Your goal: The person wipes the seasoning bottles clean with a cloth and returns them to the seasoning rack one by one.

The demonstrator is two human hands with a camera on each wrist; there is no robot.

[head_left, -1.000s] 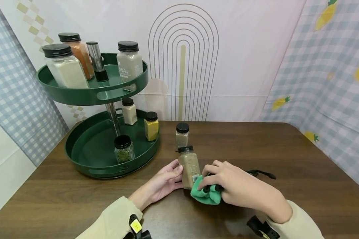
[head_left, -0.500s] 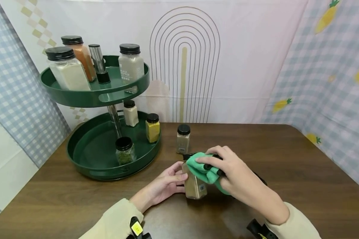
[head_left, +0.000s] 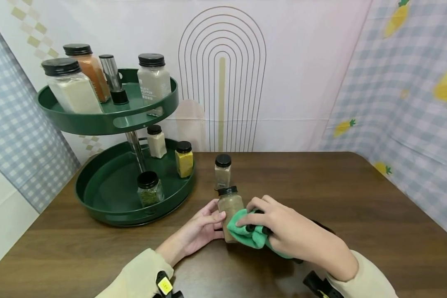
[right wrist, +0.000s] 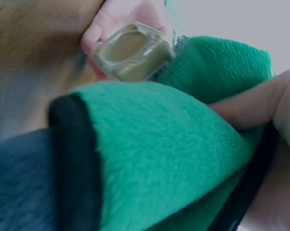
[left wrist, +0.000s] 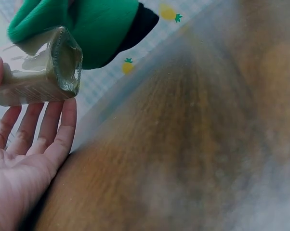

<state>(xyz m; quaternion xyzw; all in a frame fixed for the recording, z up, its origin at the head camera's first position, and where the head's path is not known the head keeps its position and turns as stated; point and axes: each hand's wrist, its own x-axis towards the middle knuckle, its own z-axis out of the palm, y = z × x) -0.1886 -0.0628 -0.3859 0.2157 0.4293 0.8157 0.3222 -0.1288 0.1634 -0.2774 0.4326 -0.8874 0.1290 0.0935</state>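
A square clear spice jar [head_left: 229, 203] with a black lid and tan powder inside is held by my left hand [head_left: 195, 229], thumb on its near side and fingers behind. It leans slightly, lid up and away. My right hand [head_left: 277, 225] grips a bunched green cloth [head_left: 247, 231] with dark edging and presses it on the jar's right side, covering part of it. In the left wrist view the jar's glass base [left wrist: 68, 62] faces the camera, the fingertips along its side. Green cloth [right wrist: 159, 144] fills much of the right wrist view, the right thumb and fingers clutching its folds.
A smaller black-lidded jar [head_left: 222, 171] stands just behind the held one. At left, a two-tier green turntable rack [head_left: 134, 219] carries several spice jars and a silver-and-black cylinder [head_left: 113, 78]. White and checked cloth [head_left: 395, 124] hangs behind the brown table [head_left: 320, 178].
Half a second ago the cloth covered the jar near its lid; now it is lower on the side and the lid shows again. The left hand keeps its hold, and the jar's tilt has shifted slightly.
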